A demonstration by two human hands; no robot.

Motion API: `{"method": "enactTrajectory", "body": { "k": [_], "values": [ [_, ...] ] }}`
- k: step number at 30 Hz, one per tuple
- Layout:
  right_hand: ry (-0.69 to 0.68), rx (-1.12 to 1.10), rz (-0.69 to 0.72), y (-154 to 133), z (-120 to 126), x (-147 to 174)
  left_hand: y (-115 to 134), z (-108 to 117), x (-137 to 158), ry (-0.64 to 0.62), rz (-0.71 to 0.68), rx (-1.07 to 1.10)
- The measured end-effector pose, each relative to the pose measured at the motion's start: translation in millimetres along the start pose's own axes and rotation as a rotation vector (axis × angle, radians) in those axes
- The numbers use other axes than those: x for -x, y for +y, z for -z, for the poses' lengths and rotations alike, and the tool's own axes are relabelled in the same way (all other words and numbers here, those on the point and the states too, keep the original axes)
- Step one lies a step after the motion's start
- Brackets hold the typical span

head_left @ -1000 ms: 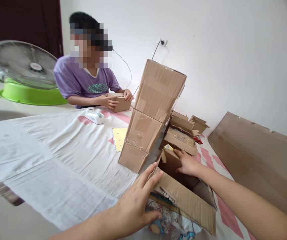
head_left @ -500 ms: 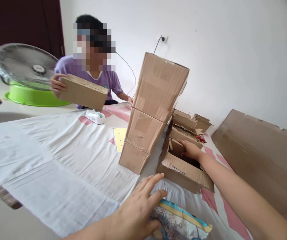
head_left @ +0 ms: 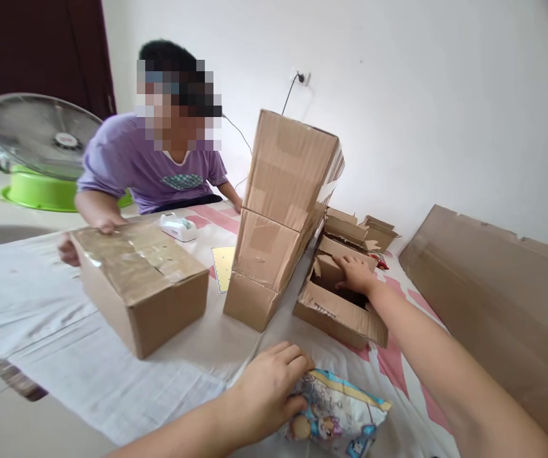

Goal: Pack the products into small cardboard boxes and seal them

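Note:
My left hand (head_left: 274, 388) is closed on the upper left edge of a colourful plastic bag (head_left: 335, 420) printed with cartoon figures. Reaching further forward, my right hand (head_left: 356, 275) grips the far wall of an open cardboard box (head_left: 331, 321), its thumb on the inner side. The flaps of that box stand up and its inside is dark. Just left of it, a tall stack of taped cardboard boxes (head_left: 274, 191) rises from the cloth. More opened boxes (head_left: 345, 229) lie behind my right hand.
Across the cloth-covered surface (head_left: 192, 375), a person in a purple shirt (head_left: 159, 172) holds a closed taped box (head_left: 169, 318). Near them are a white tape dispenser (head_left: 178, 227) and a yellow sheet (head_left: 222, 267). A large cardboard panel (head_left: 493, 305) leans at right; a fan (head_left: 40, 133) stands behind left.
My left hand has closed on the plastic bag. The other person's box has come down onto the cloth, nearer to me. My right hand stays at the open box.

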State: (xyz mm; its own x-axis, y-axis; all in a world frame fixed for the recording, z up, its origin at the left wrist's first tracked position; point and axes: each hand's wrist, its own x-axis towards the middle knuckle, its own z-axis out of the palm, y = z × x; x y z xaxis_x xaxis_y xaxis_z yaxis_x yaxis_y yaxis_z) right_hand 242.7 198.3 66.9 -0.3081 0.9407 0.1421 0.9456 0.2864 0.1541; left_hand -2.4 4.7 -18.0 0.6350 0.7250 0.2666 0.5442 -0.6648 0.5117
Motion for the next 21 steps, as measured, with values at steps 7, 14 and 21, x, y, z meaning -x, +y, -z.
{"method": "enactTrajectory", "body": {
  "k": [7,14,21],
  "values": [
    [0.344,-0.256,0.159,-50,40,100,-1,-5,3,0.074,-0.028,-0.008],
    [0.102,-0.078,0.511,-104,-23,225,-3,-15,-1,0.228,-0.124,-0.032],
    [0.115,0.104,0.47,-81,-42,200,-4,-14,1,0.4,-0.103,0.002]
  ]
}}
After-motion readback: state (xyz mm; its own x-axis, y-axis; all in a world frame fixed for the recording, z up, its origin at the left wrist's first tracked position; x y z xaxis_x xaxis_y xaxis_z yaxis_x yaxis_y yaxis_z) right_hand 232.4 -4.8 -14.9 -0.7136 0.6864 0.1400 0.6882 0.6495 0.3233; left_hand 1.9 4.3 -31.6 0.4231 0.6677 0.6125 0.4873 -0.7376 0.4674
